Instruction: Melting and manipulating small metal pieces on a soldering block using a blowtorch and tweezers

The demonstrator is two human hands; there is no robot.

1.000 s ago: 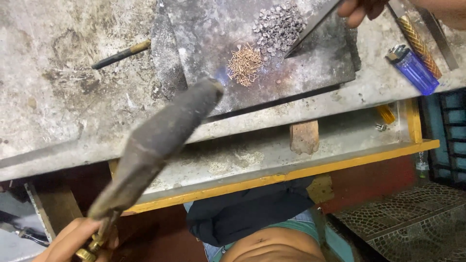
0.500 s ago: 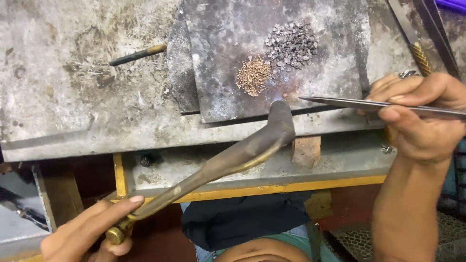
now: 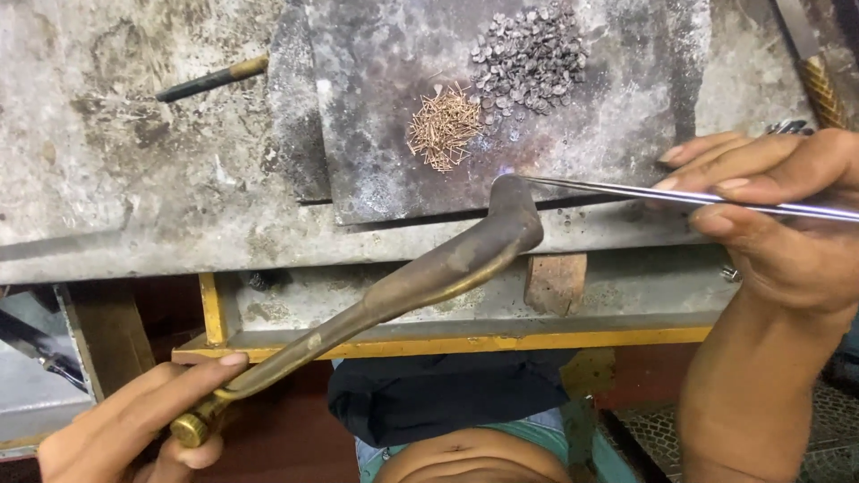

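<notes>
The grey, scorched tabletop (image 3: 134,179) fills the upper part of the view, its surface pitted and stained, with a yellow-painted frame rail (image 3: 465,342) running under its front edge. On it lies a dark metal slab (image 3: 394,134), blackened and speckled. Across the lower middle comes the brass blowtorch (image 3: 429,273), a long curved pipe running up from the bottom left to its bent nozzle right at the slab's front edge, where a small bluish flame (image 3: 506,172) shows. The right hand (image 3: 778,224) comes in from the right edge, fingers pressed together, pinching long steel tweezers (image 3: 644,190); the tweezer tips reach left and meet the torch nozzle at the flame. The left hand (image 3: 134,425) sits bottom left, curled around the torch's brass end, forefinger laid along the pipe. On the slab, a heap of small grey metal bits (image 3: 530,58) sits near the top, and just beside it, lower left, a smaller heap of thin copper-coloured pins (image 3: 444,127). Far left on the tabletop lies a dark rod with a brass tip (image 3: 213,79). A small wooden block (image 3: 555,282) sits under the tabletop's edge.
</notes>
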